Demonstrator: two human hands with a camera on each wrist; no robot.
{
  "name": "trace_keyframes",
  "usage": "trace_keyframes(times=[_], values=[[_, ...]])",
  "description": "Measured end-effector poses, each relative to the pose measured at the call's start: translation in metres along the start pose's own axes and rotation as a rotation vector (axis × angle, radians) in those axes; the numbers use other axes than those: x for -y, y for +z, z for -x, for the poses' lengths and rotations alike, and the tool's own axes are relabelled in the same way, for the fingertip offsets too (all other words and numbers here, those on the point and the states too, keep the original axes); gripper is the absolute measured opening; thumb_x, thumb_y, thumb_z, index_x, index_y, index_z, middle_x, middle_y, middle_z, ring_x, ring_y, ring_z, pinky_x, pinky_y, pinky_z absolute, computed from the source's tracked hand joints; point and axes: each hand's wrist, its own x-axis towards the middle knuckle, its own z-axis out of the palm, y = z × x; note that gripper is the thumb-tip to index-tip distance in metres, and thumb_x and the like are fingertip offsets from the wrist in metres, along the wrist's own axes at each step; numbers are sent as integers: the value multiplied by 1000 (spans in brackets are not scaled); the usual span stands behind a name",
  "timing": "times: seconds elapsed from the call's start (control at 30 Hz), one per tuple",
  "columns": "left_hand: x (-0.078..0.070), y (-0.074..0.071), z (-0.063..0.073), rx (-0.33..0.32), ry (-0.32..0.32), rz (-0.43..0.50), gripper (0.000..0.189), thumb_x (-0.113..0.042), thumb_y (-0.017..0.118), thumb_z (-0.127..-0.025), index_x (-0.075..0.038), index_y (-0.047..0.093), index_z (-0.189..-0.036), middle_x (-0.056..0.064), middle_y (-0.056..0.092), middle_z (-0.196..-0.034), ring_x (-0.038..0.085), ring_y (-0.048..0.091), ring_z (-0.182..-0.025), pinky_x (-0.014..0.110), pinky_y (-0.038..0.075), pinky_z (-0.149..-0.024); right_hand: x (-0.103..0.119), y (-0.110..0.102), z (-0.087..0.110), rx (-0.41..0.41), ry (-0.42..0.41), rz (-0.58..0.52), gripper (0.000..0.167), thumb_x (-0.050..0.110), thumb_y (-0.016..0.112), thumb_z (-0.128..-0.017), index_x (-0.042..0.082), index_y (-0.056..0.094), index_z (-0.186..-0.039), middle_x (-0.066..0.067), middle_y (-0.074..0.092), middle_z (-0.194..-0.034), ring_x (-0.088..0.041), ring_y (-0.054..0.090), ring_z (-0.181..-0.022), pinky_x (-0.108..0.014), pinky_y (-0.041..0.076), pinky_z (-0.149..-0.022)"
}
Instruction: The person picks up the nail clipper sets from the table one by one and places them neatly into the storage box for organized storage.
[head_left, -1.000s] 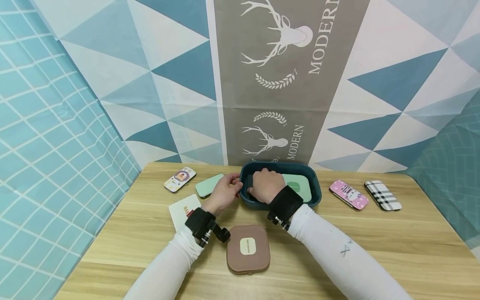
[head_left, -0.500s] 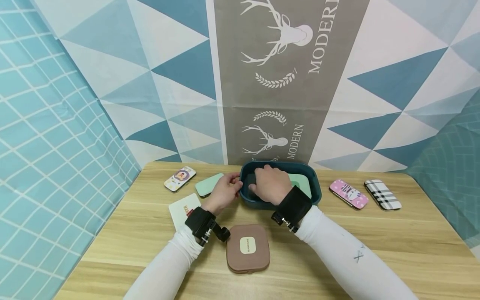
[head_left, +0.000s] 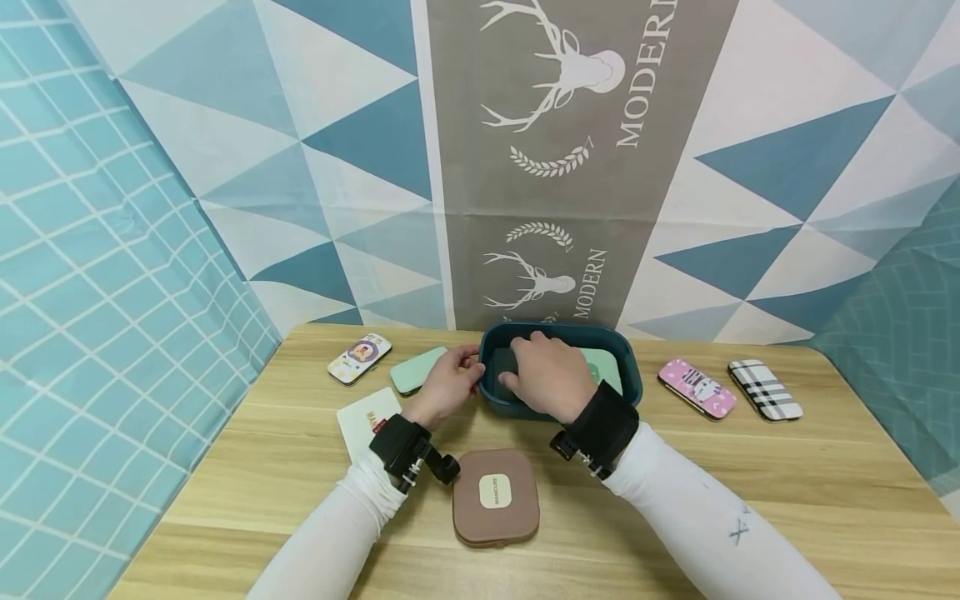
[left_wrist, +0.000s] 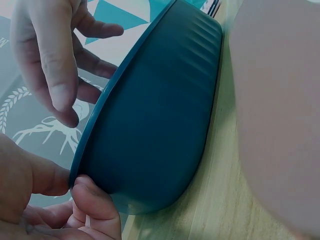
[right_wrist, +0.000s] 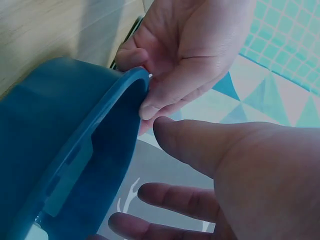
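Observation:
A dark teal plastic bin [head_left: 633, 375] stands at the back middle of the table. My left hand [head_left: 447, 385] pinches its left rim between thumb and fingers, also plain in the left wrist view. Over the bin's opening hovers my right hand [head_left: 551, 375], fingers spread and apart from the thumb, nothing between them in the right wrist view. Inside lies a light green case [head_left: 606, 367], partly covered by that hand. A dark flat item [head_left: 507, 363] shows at the bin's left end; its kind is unclear.
A brown manicure case [head_left: 497, 521] lies in front of the bin. Left are a mint case [head_left: 414, 372], a white card-like case [head_left: 363, 421] and a cartoon case [head_left: 360, 359]. Right are a pink case [head_left: 697, 388] and a plaid case [head_left: 765, 391].
My right hand has drawn a little to the right and its fingers have lifted off the dark item in the bin. The left hand stays on the rim.

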Motion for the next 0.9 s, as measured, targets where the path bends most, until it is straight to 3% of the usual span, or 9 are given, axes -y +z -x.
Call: trace_keyframes(times=[0.5, 0.9], values=[[0, -1, 0, 2, 9, -4, 43, -3, 51, -111, 8, 47, -153, 11, 51, -101, 18, 52, -71, 37, 48, -69, -6, -14, 22, -27, -51, -76, 57, 42, 76, -99, 5, 67, -141, -19, 69, -127, -35, 70, -109, -49, 60, -87], [1, 0, -1, -1, 20, -13, 43, -3, 51, -111, 8, 48, -153, 11, 52, -100, 18, 53, -71, 38, 49, -68, -5, -18, 49, -70, -121, -139, 58, 45, 76, -99, 10, 65, -144, -10, 68, -121, -24, 69, -100, -42, 60, -82]])
